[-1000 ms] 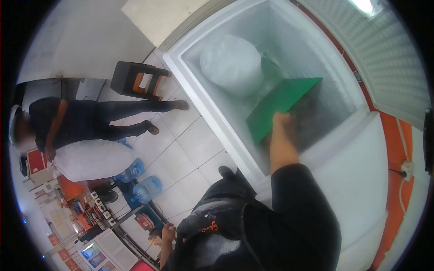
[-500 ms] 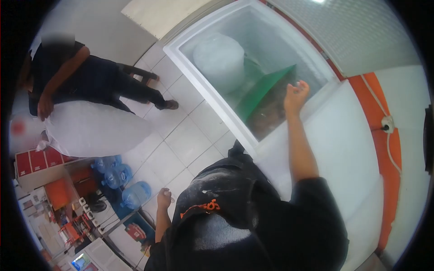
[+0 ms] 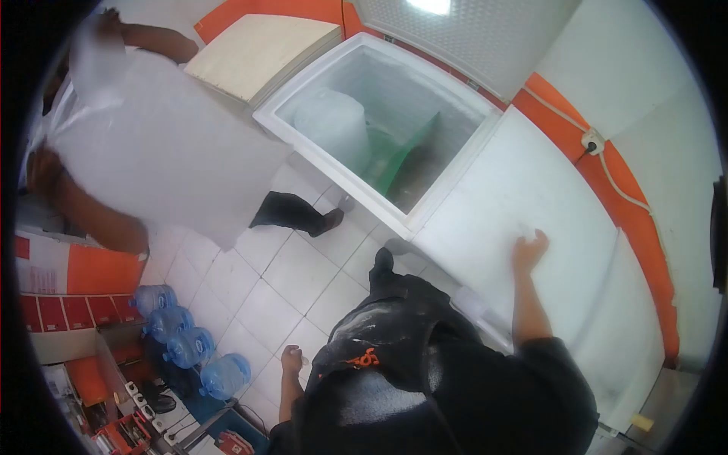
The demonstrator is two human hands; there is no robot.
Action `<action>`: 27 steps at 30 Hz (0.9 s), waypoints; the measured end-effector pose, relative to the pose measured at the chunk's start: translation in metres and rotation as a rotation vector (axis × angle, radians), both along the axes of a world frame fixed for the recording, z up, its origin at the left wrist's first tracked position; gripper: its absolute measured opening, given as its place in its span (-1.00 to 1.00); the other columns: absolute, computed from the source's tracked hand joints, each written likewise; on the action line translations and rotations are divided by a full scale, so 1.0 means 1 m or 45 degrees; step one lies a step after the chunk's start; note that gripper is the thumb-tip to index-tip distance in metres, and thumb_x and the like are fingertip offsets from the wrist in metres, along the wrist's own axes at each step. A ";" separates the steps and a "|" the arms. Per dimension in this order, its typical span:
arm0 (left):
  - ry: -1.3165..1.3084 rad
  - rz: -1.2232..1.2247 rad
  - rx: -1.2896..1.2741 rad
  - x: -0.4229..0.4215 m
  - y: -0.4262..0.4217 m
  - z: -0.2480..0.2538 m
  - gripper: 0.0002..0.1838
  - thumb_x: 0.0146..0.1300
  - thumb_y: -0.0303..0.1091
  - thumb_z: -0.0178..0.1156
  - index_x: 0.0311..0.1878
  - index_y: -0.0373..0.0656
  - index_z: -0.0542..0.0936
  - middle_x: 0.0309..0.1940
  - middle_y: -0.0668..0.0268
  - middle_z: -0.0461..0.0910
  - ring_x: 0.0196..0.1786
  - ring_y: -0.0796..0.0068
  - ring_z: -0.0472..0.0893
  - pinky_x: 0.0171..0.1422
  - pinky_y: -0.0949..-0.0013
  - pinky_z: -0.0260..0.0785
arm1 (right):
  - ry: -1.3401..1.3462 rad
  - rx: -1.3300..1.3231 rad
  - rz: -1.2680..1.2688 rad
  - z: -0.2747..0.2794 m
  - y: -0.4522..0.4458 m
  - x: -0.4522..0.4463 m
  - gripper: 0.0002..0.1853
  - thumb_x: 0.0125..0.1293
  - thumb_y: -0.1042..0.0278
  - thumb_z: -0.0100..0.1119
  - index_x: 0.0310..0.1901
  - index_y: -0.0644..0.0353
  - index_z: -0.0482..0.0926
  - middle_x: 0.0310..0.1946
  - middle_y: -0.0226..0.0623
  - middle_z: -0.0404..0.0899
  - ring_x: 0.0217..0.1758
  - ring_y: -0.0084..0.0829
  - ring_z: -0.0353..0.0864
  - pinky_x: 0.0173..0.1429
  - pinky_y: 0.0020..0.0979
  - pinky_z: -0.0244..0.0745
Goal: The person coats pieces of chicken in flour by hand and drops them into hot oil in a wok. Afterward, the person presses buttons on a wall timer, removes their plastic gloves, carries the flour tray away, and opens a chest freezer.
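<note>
My right hand (image 3: 529,252) hovers over the closed white top (image 3: 500,197) beside the open freezer section, its fingers loosely bent and apart, with nothing in them. Low at my left side hangs my left hand (image 3: 291,359), fingers curled; a small pale patch shows at them, too small to name. The chest freezer (image 3: 334,171) stands open ahead. Inside are a frosted white rounded bundle (image 3: 331,129) and a green sheet or panel (image 3: 406,155) standing at a slant. To the left, another person's hands hold up a large whitish plastic sack (image 3: 167,144).
Several blue water jugs (image 3: 225,377) stand on the tiled floor (image 3: 292,269) at left. A cluttered counter (image 3: 125,421) is at lower left. The raised freezer lid (image 3: 470,38) leans by the wall, near a socket with a plug (image 3: 591,142). A cream-coloured box-like top (image 3: 262,53) adjoins the freezer.
My right hand has left the space over the open freezer and is now above the closed white top. The other person has come nearer with the sack, now raised higher. My view has shifted.
</note>
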State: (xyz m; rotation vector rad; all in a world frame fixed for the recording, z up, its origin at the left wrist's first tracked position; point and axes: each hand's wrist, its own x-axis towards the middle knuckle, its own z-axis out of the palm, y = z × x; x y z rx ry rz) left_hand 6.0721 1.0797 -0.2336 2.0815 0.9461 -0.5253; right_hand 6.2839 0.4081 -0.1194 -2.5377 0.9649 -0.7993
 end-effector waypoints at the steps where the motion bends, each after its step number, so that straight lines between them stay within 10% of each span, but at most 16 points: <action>1: 0.057 0.062 -0.057 -0.001 -0.003 0.003 -0.74 0.00 -0.38 0.11 -0.21 -0.27 0.57 -0.38 0.07 0.60 -0.31 0.27 0.60 -0.21 0.29 0.44 | -0.010 0.001 -0.007 -0.006 -0.002 -0.010 -0.53 0.11 0.46 0.14 0.08 0.30 0.31 0.03 -0.05 0.32 0.12 -0.05 0.31 0.18 -0.20 0.29; 9: -0.056 -0.160 0.035 0.001 -0.015 -0.013 -0.75 -0.01 -0.36 0.15 -0.23 -0.24 0.59 -0.38 0.08 0.61 -0.31 0.26 0.62 -0.22 0.28 0.45 | 0.226 -0.248 0.092 0.003 0.009 -0.010 -0.54 0.21 0.14 0.13 0.05 0.26 0.36 0.02 -0.07 0.39 0.13 -0.09 0.32 0.13 -0.09 0.25; 27: 0.087 -0.485 0.201 0.033 -0.011 0.000 -0.72 0.06 -0.31 0.11 -0.17 -0.21 0.60 -0.30 -0.01 0.62 -0.18 0.08 0.62 -0.05 0.22 0.44 | 0.290 -0.179 0.018 0.003 0.008 -0.008 -0.53 0.19 0.11 0.14 0.05 0.20 0.37 0.05 -0.16 0.38 0.16 -0.14 0.29 0.15 -0.11 0.22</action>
